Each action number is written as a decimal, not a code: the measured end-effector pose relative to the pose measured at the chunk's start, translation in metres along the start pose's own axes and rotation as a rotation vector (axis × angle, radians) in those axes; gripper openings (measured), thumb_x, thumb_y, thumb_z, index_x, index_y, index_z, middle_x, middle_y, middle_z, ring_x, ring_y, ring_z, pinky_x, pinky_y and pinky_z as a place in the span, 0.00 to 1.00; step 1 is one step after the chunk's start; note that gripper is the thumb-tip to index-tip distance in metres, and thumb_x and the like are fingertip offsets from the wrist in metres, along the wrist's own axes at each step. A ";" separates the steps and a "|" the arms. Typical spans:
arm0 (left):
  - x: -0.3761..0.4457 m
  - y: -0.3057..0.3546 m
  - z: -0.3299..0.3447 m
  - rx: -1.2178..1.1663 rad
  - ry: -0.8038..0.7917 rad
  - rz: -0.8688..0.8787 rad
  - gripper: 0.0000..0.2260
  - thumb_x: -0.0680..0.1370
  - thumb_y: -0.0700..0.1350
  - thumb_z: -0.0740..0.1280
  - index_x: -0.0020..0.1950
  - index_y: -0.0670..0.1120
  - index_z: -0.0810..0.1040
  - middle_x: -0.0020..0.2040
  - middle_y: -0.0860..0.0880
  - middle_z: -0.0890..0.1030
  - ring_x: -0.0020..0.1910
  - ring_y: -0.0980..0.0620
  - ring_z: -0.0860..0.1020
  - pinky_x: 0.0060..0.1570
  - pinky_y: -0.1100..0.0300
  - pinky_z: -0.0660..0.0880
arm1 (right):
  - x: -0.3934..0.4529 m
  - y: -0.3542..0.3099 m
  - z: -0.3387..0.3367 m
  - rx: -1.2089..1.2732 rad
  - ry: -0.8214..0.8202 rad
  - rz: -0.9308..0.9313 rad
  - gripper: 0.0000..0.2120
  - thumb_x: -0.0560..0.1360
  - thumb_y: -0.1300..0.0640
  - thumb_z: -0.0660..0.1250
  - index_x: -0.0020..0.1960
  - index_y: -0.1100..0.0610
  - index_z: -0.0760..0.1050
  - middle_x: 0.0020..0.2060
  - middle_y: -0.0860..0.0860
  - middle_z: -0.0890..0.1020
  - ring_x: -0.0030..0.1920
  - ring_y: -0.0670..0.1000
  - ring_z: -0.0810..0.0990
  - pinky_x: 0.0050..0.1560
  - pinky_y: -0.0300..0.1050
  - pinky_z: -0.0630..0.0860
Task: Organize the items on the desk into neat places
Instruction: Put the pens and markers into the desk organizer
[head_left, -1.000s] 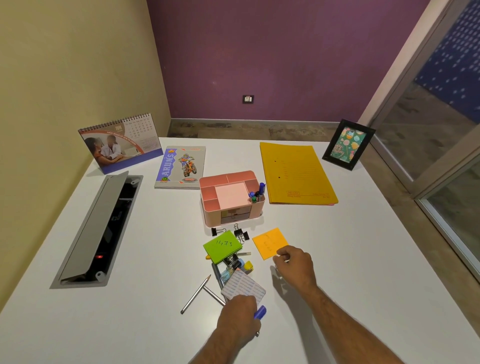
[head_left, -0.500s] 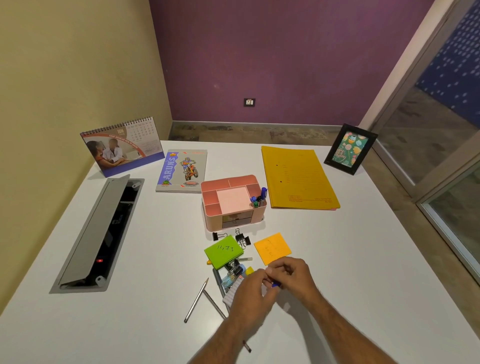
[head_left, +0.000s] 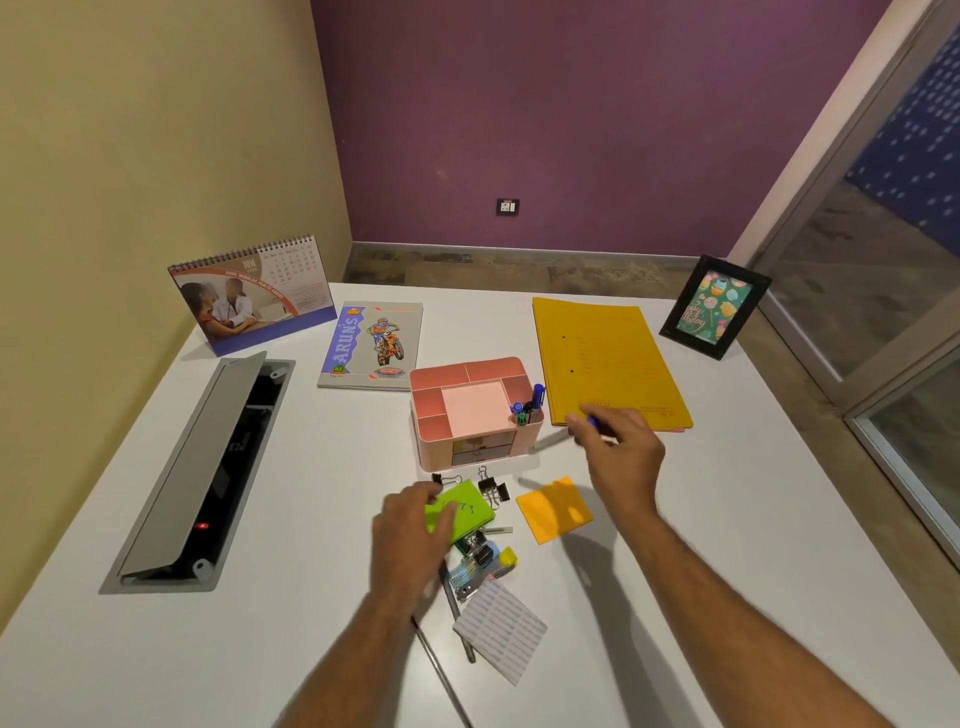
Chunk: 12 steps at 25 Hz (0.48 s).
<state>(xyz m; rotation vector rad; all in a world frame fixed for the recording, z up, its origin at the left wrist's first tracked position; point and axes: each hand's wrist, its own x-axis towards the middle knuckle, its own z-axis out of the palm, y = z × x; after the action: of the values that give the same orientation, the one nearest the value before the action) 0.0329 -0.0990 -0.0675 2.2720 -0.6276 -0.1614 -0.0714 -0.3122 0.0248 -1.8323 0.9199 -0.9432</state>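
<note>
The right hand (head_left: 621, 457) pinched a blue pen (head_left: 594, 422) just right of the pink organizer (head_left: 475, 415) on the table (head_left: 311, 467). The left hand (head_left: 413, 535), fingers relaxed, rested on the green sticky-note pad (head_left: 467, 512).

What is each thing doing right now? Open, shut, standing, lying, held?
Right hand: holds a blue pen beside the organizer.
Left hand: rests on the green sticky pad.
Pink organizer: upright, pens standing in one compartment.
Cable hatch: lid open.
Calendar: standing.
Photo frame: standing.
Yellow folder: lying shut.
Notebook: lying shut.
</note>
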 end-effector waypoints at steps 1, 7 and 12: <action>0.003 -0.016 -0.008 0.098 0.023 -0.005 0.11 0.77 0.52 0.69 0.57 0.51 0.78 0.53 0.52 0.81 0.55 0.48 0.75 0.54 0.51 0.70 | 0.011 -0.008 0.005 0.006 0.049 -0.022 0.12 0.70 0.58 0.76 0.52 0.59 0.83 0.44 0.50 0.81 0.44 0.52 0.82 0.42 0.43 0.81; -0.010 -0.097 -0.024 0.479 -0.169 -0.165 0.24 0.81 0.56 0.58 0.75 0.50 0.63 0.76 0.47 0.64 0.75 0.45 0.60 0.70 0.41 0.59 | 0.054 -0.030 0.043 -0.117 0.051 -0.081 0.11 0.70 0.58 0.77 0.48 0.59 0.78 0.42 0.51 0.82 0.42 0.49 0.80 0.36 0.28 0.72; -0.014 -0.110 -0.014 0.554 -0.347 -0.243 0.28 0.80 0.61 0.39 0.78 0.55 0.35 0.79 0.50 0.35 0.78 0.46 0.36 0.72 0.36 0.39 | 0.061 -0.014 0.066 -0.414 -0.132 -0.140 0.06 0.73 0.59 0.73 0.48 0.58 0.78 0.44 0.52 0.82 0.44 0.50 0.79 0.38 0.38 0.78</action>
<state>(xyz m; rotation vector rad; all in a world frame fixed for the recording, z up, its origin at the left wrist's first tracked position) 0.0674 -0.0178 -0.1363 2.8886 -0.6232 -0.5707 0.0158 -0.3363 0.0295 -2.3047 0.9663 -0.7401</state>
